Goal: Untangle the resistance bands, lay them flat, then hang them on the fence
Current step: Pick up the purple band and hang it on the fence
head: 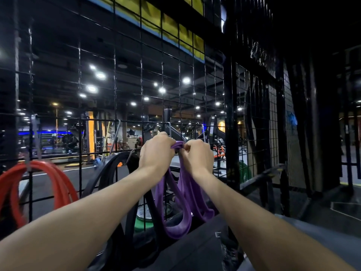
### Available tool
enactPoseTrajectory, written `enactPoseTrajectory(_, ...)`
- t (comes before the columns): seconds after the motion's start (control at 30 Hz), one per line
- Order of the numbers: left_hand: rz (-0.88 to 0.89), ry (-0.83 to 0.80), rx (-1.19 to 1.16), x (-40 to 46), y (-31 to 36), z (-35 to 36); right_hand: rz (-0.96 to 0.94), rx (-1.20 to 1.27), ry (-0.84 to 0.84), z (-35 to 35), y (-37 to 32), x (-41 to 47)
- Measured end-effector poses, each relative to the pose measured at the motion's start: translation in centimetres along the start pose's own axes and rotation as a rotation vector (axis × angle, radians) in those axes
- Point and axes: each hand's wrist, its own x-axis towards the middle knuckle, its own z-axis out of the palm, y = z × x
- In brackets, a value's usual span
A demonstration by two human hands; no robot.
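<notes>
Far left: red bands draped in loops from a grey hook on the black wire fence, already hung by the look of it. Next along: black bands hanging against the same mesh, their lower part lost in shadow. Then the left hand, raised to the fence, fingers curled tight into a fist around the gathered top of the purple bands. Just beside it, nearly touching: the right hand, fingers likewise closed, pinching the same bunched top. Between the two fists, a short purple fold showing, right under a second grey hook on a horizontal wire. Below the hands, purple loops dangling straight down, long axis vertical, bottoms well clear of the wire and hanging in front of a dark low surface. Hook directly above and slightly behind the fold; left hand marginally nearer to it. Judged step: lifting the gathered top up and over that hook. Likely risk: several strands bunched together, some slipping off the hook tip. No flat surface under the bands for support, only the mesh behind. Beyond the fence: dim gym floor, weight machines, ceiling spotlights. Far right: more black mesh panels and dark posts.
</notes>
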Motion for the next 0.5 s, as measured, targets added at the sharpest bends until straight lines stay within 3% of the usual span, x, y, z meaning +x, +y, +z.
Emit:
enactPoseTrajectory(0.33, 0.123, -0.119, 0.199, 0.6, 0.5, 0.4, 0.046, 0.094, -0.082, 0.1, 0.2, 0.5)
enactPoseTrajectory(0.5, 0.105, -0.121, 0.147, 0.4, 0.3, 0.5, 0.073, 0.243, -0.147, 0.3, 1.0, 1.1)
